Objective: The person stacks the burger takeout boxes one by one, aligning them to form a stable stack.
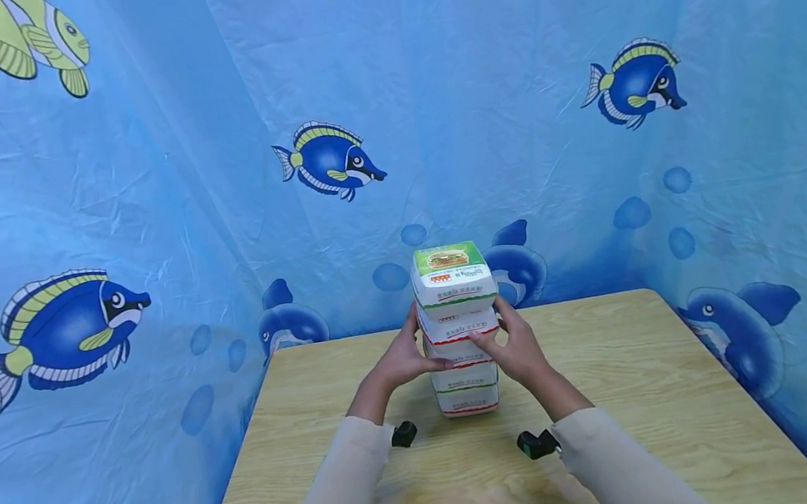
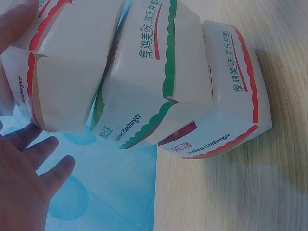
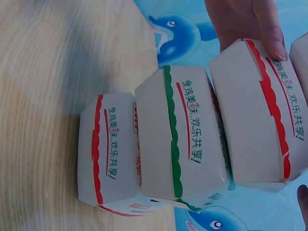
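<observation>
Several white burger boxes form one upright stack on the wooden table. Crowning it is a box (image 1: pixel 455 279) with a green lid and a burger picture. From the left, my left hand (image 1: pixel 403 360) grips the stack, its thumb across the front of the red-trimmed middle box (image 3: pixel 262 106). My right hand (image 1: pixel 519 349) holds it from the right, thumb on the front near the red-trimmed second box (image 1: pixel 458 328) from the top, fingers at the side. Lower down are a green-trimmed box (image 2: pixel 144 72) and a red-trimmed bottom box (image 2: pixel 236 91). The stack hides some of the fingertips.
The wooden table (image 1: pixel 343 495) carries the stack near its back half. Behind and beside it hangs a blue curtain (image 1: pixel 469 109) printed with fish and dolphins. Small black devices (image 1: pixel 536 443) sit at both wrists, by the light sleeves (image 1: pixel 626 460).
</observation>
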`<state>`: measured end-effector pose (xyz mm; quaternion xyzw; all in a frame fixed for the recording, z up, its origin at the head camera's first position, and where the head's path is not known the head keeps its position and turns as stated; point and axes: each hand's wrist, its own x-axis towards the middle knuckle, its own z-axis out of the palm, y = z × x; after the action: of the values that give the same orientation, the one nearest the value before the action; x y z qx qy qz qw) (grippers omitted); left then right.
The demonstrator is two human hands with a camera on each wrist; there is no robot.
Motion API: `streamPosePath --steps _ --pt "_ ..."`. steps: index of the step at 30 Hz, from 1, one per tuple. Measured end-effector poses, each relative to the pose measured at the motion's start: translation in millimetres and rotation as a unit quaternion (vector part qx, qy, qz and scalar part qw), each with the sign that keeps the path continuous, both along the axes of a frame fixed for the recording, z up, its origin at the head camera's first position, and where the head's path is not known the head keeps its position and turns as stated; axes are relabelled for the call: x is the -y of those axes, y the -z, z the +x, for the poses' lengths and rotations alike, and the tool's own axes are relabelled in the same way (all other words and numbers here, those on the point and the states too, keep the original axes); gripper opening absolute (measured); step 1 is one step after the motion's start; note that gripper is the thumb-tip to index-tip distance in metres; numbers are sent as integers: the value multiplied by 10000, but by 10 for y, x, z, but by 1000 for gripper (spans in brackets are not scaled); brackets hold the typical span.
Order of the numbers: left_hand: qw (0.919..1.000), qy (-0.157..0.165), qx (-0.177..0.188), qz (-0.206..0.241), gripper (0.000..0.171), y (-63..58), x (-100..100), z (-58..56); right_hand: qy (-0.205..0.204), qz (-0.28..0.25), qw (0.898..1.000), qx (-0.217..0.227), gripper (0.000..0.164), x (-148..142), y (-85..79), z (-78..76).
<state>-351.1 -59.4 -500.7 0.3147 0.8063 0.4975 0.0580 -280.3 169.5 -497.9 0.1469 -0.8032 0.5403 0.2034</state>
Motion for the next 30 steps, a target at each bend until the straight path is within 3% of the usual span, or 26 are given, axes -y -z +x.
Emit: streamPosePath --steps 13,30 --pt "9998 -149 93 -107 123 -7 16 -10 305 -120 9994 -140 79 51 39 53" --pt "9996 -79 232 -118 114 2 28 6 371 -145 9989 -237 79 16 49 57"
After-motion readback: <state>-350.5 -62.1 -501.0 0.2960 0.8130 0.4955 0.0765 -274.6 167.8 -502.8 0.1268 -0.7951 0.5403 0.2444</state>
